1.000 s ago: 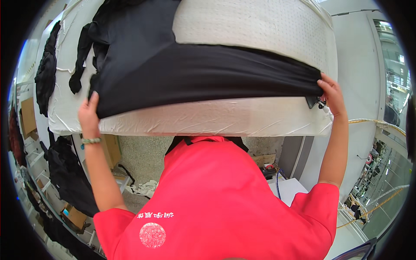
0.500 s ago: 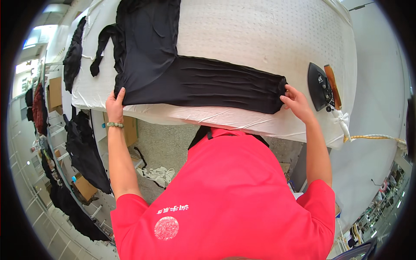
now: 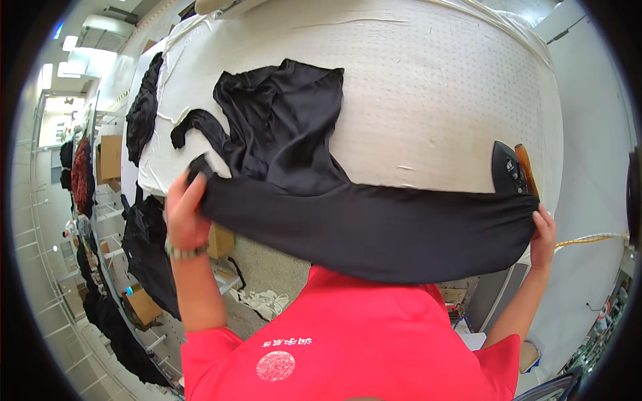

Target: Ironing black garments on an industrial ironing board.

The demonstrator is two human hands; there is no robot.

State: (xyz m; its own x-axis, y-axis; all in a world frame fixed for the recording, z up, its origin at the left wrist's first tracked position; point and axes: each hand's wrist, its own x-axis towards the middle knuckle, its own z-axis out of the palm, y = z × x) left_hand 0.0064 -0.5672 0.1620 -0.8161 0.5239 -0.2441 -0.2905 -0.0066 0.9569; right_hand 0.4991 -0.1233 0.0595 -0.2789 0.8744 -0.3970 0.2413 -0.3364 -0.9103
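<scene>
- Two ends of one stretched section of the black garment [image 3: 374,230] are held, one by each hand.
- Left hand [image 3: 187,210]: closed around the left end of the section; a short tip of fabric projects above the fingers. The hand is blurred, so exact finger placement cannot be told.
- Right hand [image 3: 544,237]: pinches the gathered right end of the section, thumb and fingers set close together.
- Garment position: the held section spans the near edge of the bench [image 3: 428,120], its lower edge sagging in front of the red shirt [image 3: 374,334]. The remaining part lies wrinkled on the bench surface, left of centre, with a narrow curled strip at its left.
- Iron [image 3: 506,170]: black plate, brown handle [image 3: 526,170]; located on the bench at the right, just beyond the right end of the section, which hides its lower part.
- Hose [image 3: 592,238]: yellowish, extends rightward from near the right hand.
- Second black garment [image 3: 144,110]: bunched along the left edge of the bench.
- Bracelet [image 3: 186,252]: worn on the left wrist.
- White cloth [image 3: 267,303]: lies crumpled on the floor.
</scene>
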